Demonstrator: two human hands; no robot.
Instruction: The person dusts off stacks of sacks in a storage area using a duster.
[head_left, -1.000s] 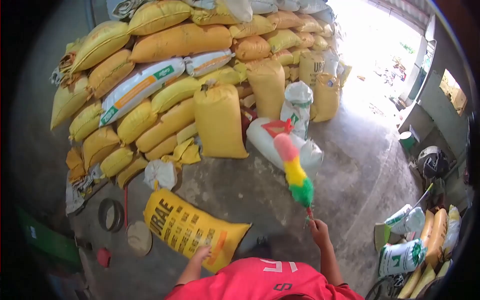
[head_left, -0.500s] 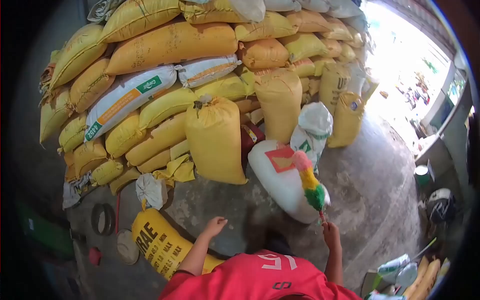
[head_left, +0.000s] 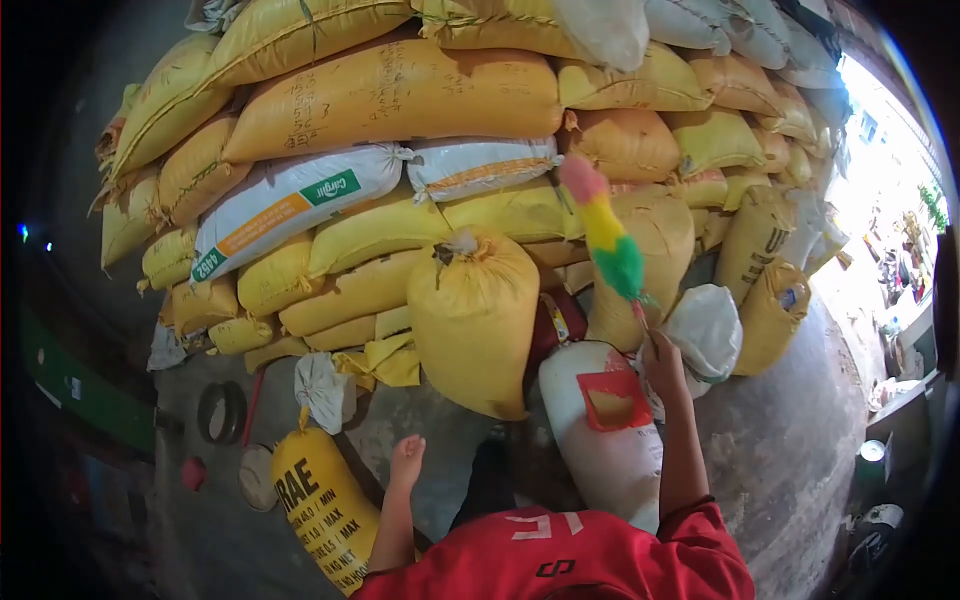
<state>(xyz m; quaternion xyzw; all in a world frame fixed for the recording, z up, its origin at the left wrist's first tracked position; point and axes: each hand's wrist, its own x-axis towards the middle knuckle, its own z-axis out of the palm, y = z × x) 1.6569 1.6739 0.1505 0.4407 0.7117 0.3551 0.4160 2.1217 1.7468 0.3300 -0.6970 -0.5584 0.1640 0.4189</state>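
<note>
My right hand [head_left: 660,357] is closed round the handle of a fluffy duster [head_left: 605,235], pink at the tip, then yellow and green. The duster points up in front of the stacked sacks, above a white sack with a red patch [head_left: 575,420]. My left hand [head_left: 407,460] is raised over the floor beside the yellow lettered sack [head_left: 325,500], touching nothing; its fingers look curled in, but what they may hold is too small to tell. An upright yellow sack [head_left: 473,330] stands ahead, between the two hands.
A high pile of yellow, orange and white sacks [head_left: 400,90] spans the view ahead. Dark rings [head_left: 222,412] and a round lid [head_left: 258,478] lie on the floor at left. More upright sacks [head_left: 770,315] stand at right, near a bright opening.
My right hand has moved forward and up with the duster, from above the floor to before the stack. My left hand has risen slightly. The view has shifted closer to the sacks.
</note>
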